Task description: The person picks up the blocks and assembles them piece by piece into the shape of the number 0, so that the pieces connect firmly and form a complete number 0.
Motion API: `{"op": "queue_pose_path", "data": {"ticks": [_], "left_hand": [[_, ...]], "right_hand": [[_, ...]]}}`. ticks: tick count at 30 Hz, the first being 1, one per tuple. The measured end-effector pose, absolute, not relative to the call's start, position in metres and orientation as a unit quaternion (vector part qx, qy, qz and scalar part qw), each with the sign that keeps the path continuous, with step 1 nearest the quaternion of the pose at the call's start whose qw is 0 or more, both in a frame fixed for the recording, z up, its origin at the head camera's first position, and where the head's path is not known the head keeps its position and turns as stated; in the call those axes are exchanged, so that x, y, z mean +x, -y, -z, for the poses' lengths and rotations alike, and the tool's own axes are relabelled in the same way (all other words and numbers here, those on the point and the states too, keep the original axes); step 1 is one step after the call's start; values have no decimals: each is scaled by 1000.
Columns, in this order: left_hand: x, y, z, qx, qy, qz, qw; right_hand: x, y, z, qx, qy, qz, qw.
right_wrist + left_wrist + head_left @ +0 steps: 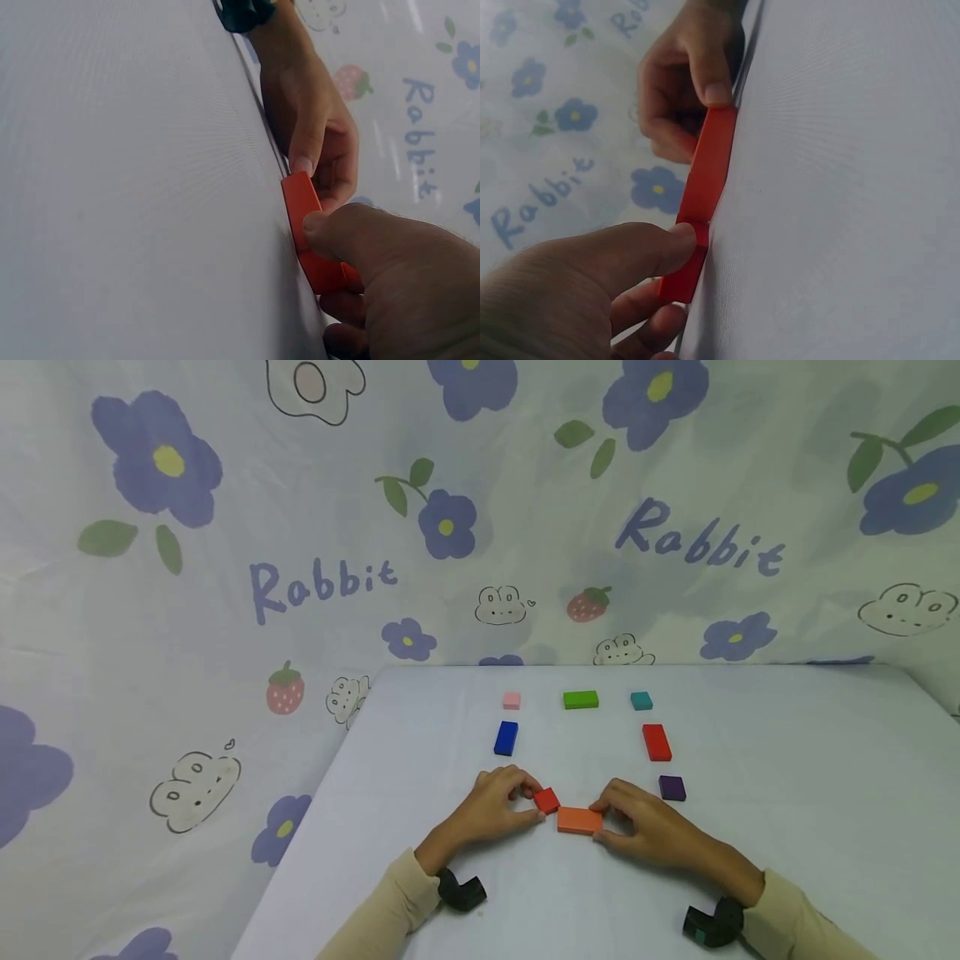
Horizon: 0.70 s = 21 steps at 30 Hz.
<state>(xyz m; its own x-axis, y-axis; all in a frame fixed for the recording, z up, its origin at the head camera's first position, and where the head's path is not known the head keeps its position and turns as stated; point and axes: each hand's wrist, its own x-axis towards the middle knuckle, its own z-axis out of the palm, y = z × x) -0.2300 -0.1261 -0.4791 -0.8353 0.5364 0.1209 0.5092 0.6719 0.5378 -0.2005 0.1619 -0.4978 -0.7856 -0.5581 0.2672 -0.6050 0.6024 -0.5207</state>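
Observation:
My left hand [497, 803] pinches a small red square block [547, 801] between thumb and fingers. Just to its right lies a longer orange rectangular block [579, 822], its right end pinched by my right hand [651, 828]. The red block's lower right corner meets the orange block's upper left corner in the head view. Seen from the left wrist, the red block [682, 279] and the orange block [709, 169] stand end to end, with the left thumb on the red one.
Farther back on the white tabletop [787, 760] lie a pink block [512, 701], a green block [581, 700] and a teal block [641, 701]. A blue block [506, 738] is on the left; a red rectangular block [657, 742] and a purple block [672, 788] are on the right.

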Motion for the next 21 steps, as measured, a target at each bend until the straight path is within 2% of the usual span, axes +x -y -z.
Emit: {"op": "queue_pose_path", "data": {"ticks": [21], "left_hand": [[-230,126,481,284,-915,-285,29]], "right_hand": [[-201,-164,500,329,889,-316,40]]}}
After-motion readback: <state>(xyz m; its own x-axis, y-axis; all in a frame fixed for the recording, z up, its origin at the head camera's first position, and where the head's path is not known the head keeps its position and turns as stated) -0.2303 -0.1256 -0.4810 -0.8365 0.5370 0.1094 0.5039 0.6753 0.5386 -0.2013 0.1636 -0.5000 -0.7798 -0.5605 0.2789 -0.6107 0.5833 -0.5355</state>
